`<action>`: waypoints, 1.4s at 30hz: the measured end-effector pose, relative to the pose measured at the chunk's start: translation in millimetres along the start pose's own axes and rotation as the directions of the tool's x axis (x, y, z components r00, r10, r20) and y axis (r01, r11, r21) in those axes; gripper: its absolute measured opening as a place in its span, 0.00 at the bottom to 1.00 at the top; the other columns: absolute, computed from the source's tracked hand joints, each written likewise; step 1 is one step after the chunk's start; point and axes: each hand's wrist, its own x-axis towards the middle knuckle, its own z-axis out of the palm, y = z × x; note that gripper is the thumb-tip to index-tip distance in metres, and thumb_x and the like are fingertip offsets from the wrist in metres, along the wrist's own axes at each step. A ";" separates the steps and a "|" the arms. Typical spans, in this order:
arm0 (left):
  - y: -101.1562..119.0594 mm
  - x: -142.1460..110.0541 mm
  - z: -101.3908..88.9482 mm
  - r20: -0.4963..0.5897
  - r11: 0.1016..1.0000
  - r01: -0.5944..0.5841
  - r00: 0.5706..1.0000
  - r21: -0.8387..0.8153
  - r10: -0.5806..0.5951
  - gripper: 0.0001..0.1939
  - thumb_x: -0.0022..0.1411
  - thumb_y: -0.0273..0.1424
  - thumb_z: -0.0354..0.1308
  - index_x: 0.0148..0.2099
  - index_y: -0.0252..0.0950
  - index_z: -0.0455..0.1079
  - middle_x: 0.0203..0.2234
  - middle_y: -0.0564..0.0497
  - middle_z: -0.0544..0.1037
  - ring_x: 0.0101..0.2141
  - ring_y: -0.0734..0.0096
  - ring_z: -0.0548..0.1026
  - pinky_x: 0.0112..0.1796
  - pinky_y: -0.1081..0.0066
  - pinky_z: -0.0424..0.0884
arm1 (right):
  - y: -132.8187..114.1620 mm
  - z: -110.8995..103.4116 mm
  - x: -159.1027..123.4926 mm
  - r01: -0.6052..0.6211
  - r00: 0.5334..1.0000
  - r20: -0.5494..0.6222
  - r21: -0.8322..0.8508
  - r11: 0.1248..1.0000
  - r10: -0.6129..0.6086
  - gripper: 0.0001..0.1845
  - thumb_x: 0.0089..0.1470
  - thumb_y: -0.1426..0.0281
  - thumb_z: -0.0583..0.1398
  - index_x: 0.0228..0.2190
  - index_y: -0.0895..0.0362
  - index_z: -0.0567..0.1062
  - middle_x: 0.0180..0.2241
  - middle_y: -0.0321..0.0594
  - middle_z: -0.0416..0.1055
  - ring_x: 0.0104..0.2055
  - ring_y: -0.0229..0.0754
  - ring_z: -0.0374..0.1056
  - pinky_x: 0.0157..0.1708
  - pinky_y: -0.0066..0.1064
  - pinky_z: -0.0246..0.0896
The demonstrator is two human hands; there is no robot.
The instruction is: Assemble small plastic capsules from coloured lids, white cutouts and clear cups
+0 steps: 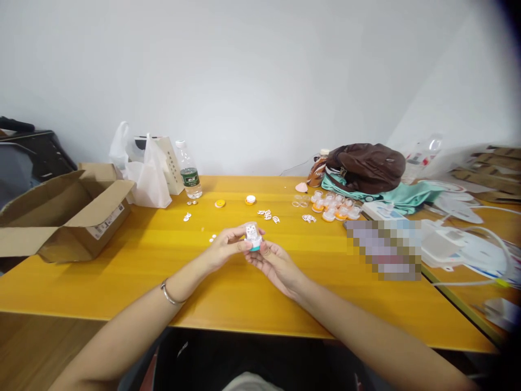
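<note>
Above the middle of the table, both hands hold a small clear-domed container [253,237] with a white patterned piece inside and a teal base. My left hand [228,242] grips it from the left, thumb at its lower front. My right hand [277,263] closes round the base from the right, fingers beneath. Beyond the hands lie several white cut-out pieces [267,214] and another small group of cut-outs [309,218]. A yellow disc [220,203] and a white-topped round part [250,200] sit farther back. Small white discs [213,238] rest left of my left hand.
An open cardboard box [81,233] stands at left, near a white plastic bag [148,176] and a water bottle [190,174]. Several clear-topped orange containers [336,206] cluster at right, before a brown bag [366,165]. White cables and a power adapter [442,241] lie far right.
</note>
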 end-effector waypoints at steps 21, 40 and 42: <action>1.2 2.6 3.6 -0.111 0.977 0.008 0.994 0.213 0.016 0.13 0.53 0.34 0.58 0.39 0.32 0.73 0.40 0.45 0.70 0.45 0.62 0.66 0.47 0.66 0.60 | 2.3 2.1 1.8 0.092 0.988 -0.110 -0.124 0.988 -0.106 0.13 0.41 0.67 0.65 0.32 0.56 0.73 0.32 0.36 0.71 0.33 0.33 0.64 0.38 0.26 0.58; -9.8 4.6 22.9 -0.233 0.999 0.031 0.972 -0.038 -0.039 0.15 0.51 0.35 0.59 0.40 0.32 0.73 0.44 0.44 0.71 0.41 0.66 0.71 0.41 0.71 0.66 | 2.3 14.7 -0.9 -0.035 0.999 -0.018 0.418 0.908 0.046 0.12 0.52 0.60 0.55 0.31 0.56 0.68 0.23 0.33 0.63 0.24 0.33 0.58 0.27 0.26 0.55; -11.1 4.7 24.0 -0.259 0.997 0.050 0.964 -0.050 -0.062 0.16 0.51 0.35 0.59 0.41 0.32 0.73 0.43 0.45 0.71 0.32 0.72 0.73 0.31 0.76 0.69 | 2.2 20.2 1.0 -0.021 0.997 -0.053 0.410 0.912 0.047 0.14 0.53 0.58 0.53 0.29 0.56 0.67 0.21 0.32 0.59 0.22 0.33 0.55 0.25 0.26 0.54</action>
